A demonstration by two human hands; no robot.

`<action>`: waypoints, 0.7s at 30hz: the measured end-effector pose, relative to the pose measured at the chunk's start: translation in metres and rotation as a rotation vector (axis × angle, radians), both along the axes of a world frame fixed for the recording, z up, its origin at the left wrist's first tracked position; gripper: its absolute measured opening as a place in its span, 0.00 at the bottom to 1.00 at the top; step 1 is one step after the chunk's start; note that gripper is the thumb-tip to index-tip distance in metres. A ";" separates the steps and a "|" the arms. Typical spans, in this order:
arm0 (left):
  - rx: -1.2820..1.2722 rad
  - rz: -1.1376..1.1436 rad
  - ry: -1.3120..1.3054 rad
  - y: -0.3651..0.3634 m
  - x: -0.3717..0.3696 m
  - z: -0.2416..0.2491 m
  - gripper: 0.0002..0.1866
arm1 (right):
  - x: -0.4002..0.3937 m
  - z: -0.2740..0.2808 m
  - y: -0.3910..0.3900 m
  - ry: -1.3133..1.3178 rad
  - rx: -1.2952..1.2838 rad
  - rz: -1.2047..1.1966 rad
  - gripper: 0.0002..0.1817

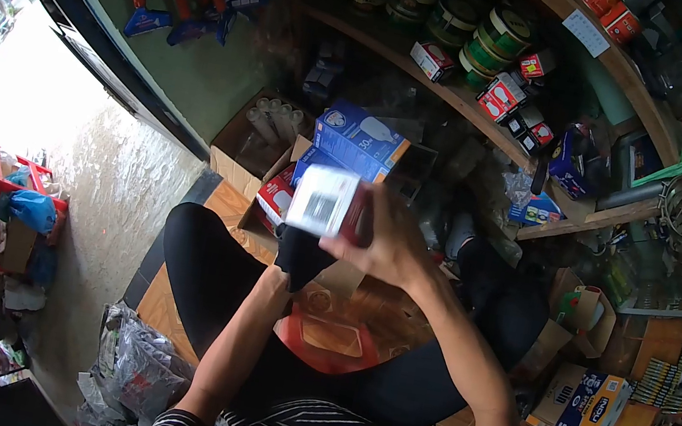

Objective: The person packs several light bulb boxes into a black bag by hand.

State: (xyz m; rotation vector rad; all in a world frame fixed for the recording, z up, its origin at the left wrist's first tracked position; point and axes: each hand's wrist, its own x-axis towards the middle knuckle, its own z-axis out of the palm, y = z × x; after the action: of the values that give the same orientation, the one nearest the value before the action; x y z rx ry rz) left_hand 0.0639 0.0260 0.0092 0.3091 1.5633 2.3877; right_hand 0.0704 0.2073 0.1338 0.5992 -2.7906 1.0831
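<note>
A white and dark red box (323,201), its printed face blurred, is in my right hand (385,243), with the fingers and thumb closed around its right side. Black cloth (302,256) covers most of my left hand (279,279), just below the box; its fingers are hidden. Behind the held box stands a blue bulb box (359,139). A red and white box (274,196) lies to its left, partly in a cardboard carton. Between my legs on the floor is a red, translucent object (329,337), partly hidden.
An open carton with pale tubes (275,121) stands behind on the left. Jars (495,45) and small bulb boxes (500,97) line a wooden shelf (387,43). Grey plastic bags (135,368) lie at lower left, a blue and yellow box (593,407) at right.
</note>
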 end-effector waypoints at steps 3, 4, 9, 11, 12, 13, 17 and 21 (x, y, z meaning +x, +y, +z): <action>-0.870 0.115 0.425 -0.003 0.008 -0.007 0.36 | -0.016 -0.051 0.013 -0.335 -0.199 -0.223 0.43; -0.843 -0.028 0.225 -0.002 0.010 -0.013 0.44 | -0.018 -0.057 0.015 -0.348 -0.163 -0.262 0.41; 0.176 -0.006 -0.713 0.000 -0.001 -0.028 0.46 | 0.015 -0.036 -0.009 -0.295 -0.247 0.015 0.34; 0.342 -0.031 -0.654 -0.009 -0.001 -0.005 0.44 | 0.017 -0.073 -0.020 -0.258 -0.277 -0.040 0.34; 0.420 -0.051 -0.625 -0.012 0.001 0.000 0.43 | 0.018 -0.085 -0.022 -0.212 -0.311 -0.056 0.33; 0.261 0.015 -0.631 -0.013 0.014 -0.008 0.35 | 0.012 -0.087 -0.017 -0.429 -0.302 -0.152 0.31; -0.781 -0.134 0.431 -0.029 0.068 -0.130 0.21 | -0.008 -0.117 0.014 -0.504 -0.230 -0.334 0.26; -1.071 -0.558 0.198 -0.005 0.029 -0.025 0.21 | -0.003 -0.091 0.022 -0.390 0.120 0.063 0.26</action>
State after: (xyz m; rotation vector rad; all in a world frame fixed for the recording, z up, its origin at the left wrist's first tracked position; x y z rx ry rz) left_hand 0.0931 0.0210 -0.0160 0.6210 2.1989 0.9372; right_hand 0.0671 0.2292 0.0431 0.5405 -3.2093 1.1608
